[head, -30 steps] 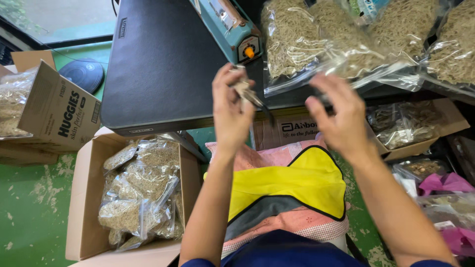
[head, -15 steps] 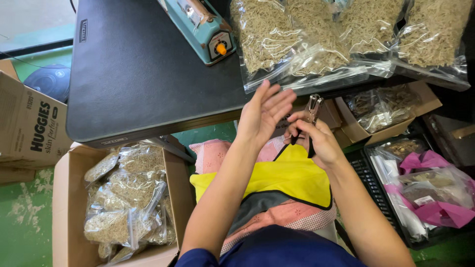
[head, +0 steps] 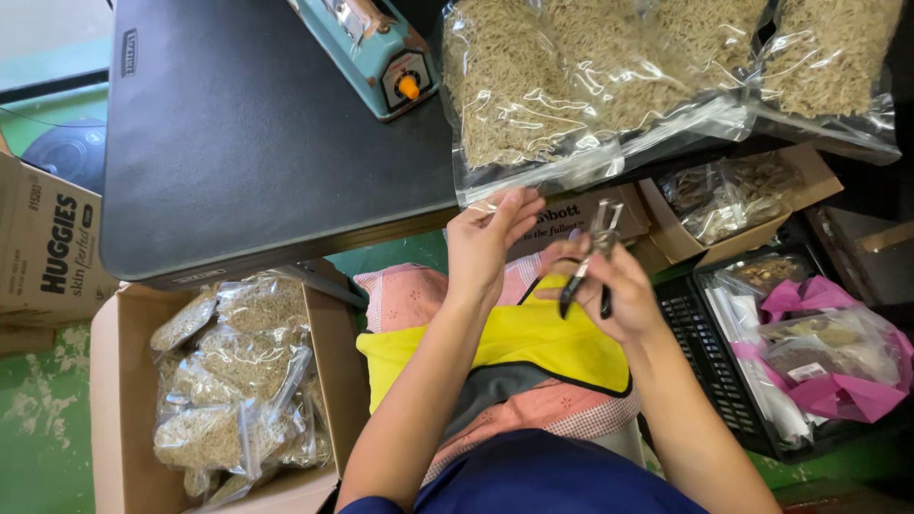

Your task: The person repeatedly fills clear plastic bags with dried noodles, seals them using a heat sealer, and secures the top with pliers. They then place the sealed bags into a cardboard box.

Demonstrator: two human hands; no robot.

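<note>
Looking down over a person's lap, the right hand (head: pixel 609 286) is closed around small metal pliers with black handles (head: pixel 590 265), held just below the front edge of the black tabletop (head: pixel 257 143). The pliers stand nearly upright, jaws toward the table, handles slanting down to the lap. The left hand (head: pixel 486 243) is loosely open beside them, fingertips touching the lower edge of a clear plastic bag of dry straw-coloured strands (head: pixel 533 86) that overhangs the table's front edge. A teal heat sealer with an orange knob (head: pixel 381 52) sits at the table's far edge. An open cardboard box (head: pixel 109 400) on the green floor (head: pixel 38 428) holds more filled clear bags; a black crate (head: pixel 714 381) holds pink-wrapped packets.
</note>
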